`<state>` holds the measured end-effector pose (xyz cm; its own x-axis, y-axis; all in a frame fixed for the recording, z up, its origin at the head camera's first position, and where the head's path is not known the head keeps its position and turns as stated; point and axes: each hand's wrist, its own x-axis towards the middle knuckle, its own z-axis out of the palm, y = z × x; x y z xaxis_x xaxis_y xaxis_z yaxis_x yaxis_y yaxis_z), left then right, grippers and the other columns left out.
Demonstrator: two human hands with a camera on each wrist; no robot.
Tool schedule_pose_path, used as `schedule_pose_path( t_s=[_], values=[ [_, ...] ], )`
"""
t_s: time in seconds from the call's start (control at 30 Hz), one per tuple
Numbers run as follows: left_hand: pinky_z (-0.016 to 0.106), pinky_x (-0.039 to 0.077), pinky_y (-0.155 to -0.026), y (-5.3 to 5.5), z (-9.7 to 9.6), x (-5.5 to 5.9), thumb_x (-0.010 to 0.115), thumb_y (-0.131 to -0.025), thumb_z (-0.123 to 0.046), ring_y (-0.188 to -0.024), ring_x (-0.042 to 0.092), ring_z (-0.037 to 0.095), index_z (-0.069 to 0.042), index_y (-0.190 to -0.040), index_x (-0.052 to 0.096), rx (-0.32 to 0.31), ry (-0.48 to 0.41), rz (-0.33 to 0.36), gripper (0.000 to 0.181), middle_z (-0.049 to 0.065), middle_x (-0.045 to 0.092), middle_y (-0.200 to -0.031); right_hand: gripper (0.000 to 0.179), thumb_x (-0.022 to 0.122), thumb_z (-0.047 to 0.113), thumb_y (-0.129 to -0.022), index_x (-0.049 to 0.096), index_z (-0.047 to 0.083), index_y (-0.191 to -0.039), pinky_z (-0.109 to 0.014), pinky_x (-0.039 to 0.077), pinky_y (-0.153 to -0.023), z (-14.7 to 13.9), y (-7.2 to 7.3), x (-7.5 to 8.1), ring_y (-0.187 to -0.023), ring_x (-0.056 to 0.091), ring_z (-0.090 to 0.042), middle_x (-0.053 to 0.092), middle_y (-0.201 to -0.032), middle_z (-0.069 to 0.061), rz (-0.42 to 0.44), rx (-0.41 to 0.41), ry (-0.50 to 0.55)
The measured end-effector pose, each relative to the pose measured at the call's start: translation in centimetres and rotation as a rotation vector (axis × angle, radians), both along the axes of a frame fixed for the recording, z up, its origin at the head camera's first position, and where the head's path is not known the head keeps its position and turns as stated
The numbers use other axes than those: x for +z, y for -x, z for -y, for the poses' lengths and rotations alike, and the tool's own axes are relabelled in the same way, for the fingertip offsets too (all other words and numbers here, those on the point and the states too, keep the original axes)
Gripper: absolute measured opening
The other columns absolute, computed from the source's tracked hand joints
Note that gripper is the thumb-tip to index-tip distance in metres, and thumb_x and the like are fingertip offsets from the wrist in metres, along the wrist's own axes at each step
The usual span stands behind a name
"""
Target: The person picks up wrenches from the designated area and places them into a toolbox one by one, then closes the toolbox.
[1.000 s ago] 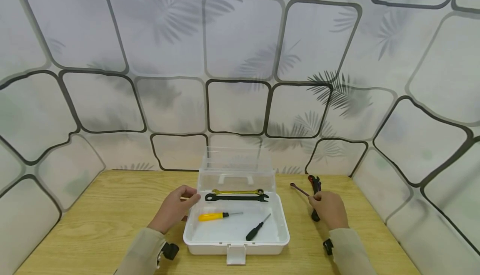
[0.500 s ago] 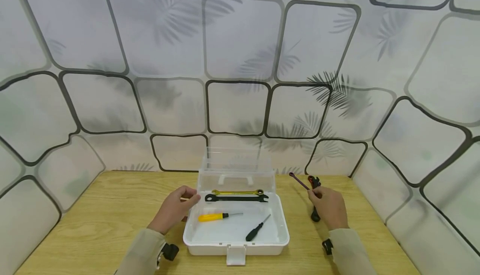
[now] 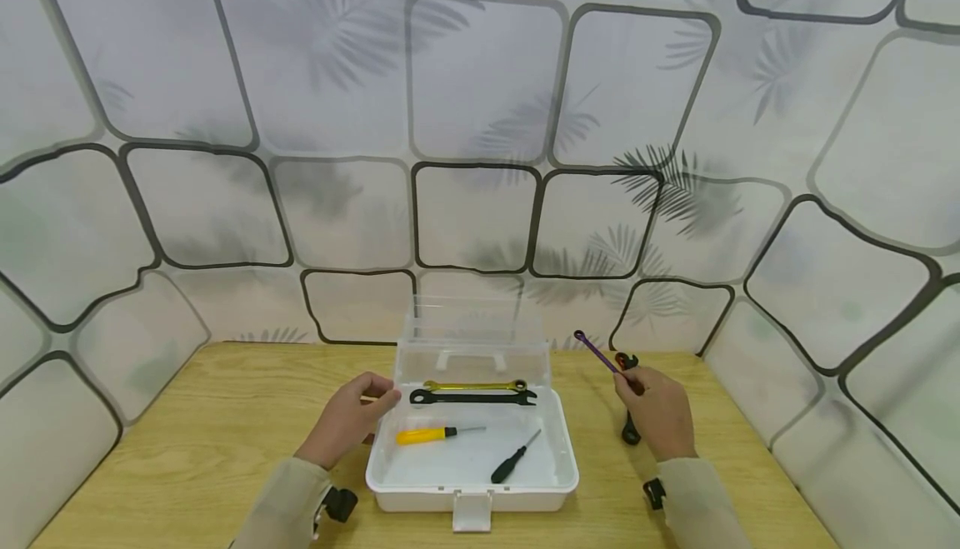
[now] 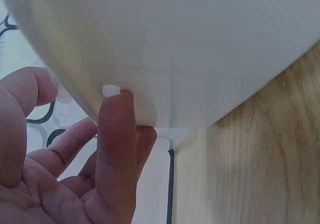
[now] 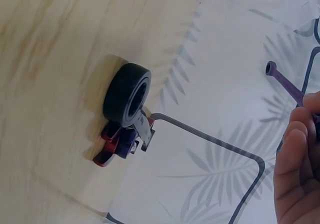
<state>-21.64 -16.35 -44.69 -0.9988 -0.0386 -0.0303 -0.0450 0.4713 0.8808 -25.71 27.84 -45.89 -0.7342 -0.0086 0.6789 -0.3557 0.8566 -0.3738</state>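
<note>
My right grip (image 3: 660, 411), at the lower right of the head view, is closed in a pinch on the purple wrench (image 3: 597, 353). The wrench projects from the grip toward the upper left, ring end outermost; its other end is hidden by the hand. In the right wrist view, the wrench is apart from the tool bundle (image 5: 118, 109), left of centre there. In the head view, the grip partly covers this bundle.

My left grip (image 3: 345, 420), left of centre, has relaxed, spread digits touching the outer wall of the white box (image 3: 420, 501). The box stands at bottom centre on the surface (image 3: 247, 424), clear lid (image 3: 472, 324) raised. Contents: yellow wrench (image 3: 476, 386) and black wrench (image 3: 472, 397) along the top, yellow screwdriver (image 3: 422, 435) at left, black screwdriver (image 3: 510, 464) at lower right.

Compared with one second ago, the purple wrench's ring end is higher and slightly farther left in the frame, with more shaft visible. The right grip's pinching end has risen slightly. Left grip and box contents are unchanged.
</note>
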Motion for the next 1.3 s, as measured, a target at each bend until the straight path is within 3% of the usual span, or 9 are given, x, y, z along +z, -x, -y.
schedule_pose_path(
  t_s=[0.43, 0.6, 0.8, 1.03, 1.3],
  values=[
    [0.039, 0.063, -0.066, 0.1, 0.1, -0.2, 0.067, -0.102, -0.034, -0.103, 0.066, 0.026, -0.006, -0.121, 0.064, 0.001, -0.013, 0.006, 0.034, 0.009, 0.065, -0.117, 0.005, 0.083, 0.003, -0.083, 0.079, 0.001, -0.085, -0.028, 0.050, -0.048, 1.1, -0.8, 1.3, -0.059, 0.062, -0.013, 0.072, -0.073, -0.005, -0.148, 0.047, -0.031],
    [0.039, 0.063, -0.066, 0.2, 0.1, -0.2, 0.067, -0.102, -0.033, -0.103, 0.066, 0.025, -0.006, -0.121, 0.064, 0.002, -0.014, 0.005, 0.034, 0.009, 0.065, -0.117, 0.006, 0.085, 0.002, -0.081, 0.079, 0.001, -0.085, -0.027, 0.050, -0.049, 1.2, -0.7, 1.4, -0.058, 0.059, -0.010, 0.069, -0.071, -0.004, -0.210, 0.066, -0.055],
    [0.039, 0.063, -0.066, 0.1, 0.1, -0.1, 0.068, -0.102, -0.033, -0.102, 0.066, 0.025, -0.006, -0.120, 0.064, 0.001, -0.012, 0.004, 0.033, 0.008, 0.065, -0.116, 0.008, 0.084, 0.000, -0.080, 0.079, 0.002, -0.086, -0.016, 0.048, -0.052, 1.3, -0.7, 1.4, -0.060, 0.059, -0.006, 0.069, -0.072, -0.002, -0.262, 0.110, -0.045],
    [0.038, 0.063, -0.066, 0.1, 0.0, 0.1, 0.067, -0.102, -0.034, -0.102, 0.066, 0.025, -0.006, -0.120, 0.063, 0.005, -0.006, 0.012, 0.034, 0.009, 0.065, -0.118, 0.011, 0.085, -0.002, -0.078, 0.079, 0.001, -0.086, -0.018, 0.049, -0.052, 1.3, -0.5, 1.5, -0.060, 0.058, -0.006, 0.068, -0.072, -0.003, -0.351, 0.154, -0.077],
    [0.039, 0.063, -0.067, 0.1, 0.1, 0.0, 0.067, -0.102, -0.035, -0.103, 0.066, 0.026, -0.006, -0.121, 0.063, 0.005, -0.009, 0.018, 0.034, 0.009, 0.065, -0.119, 0.012, 0.084, -0.003, -0.077, 0.078, 0.002, -0.086, -0.019, 0.049, -0.053, 1.3, -0.5, 1.5, -0.061, 0.058, -0.007, 0.067, -0.073, -0.003, -0.371, 0.163, -0.083]
  ],
)
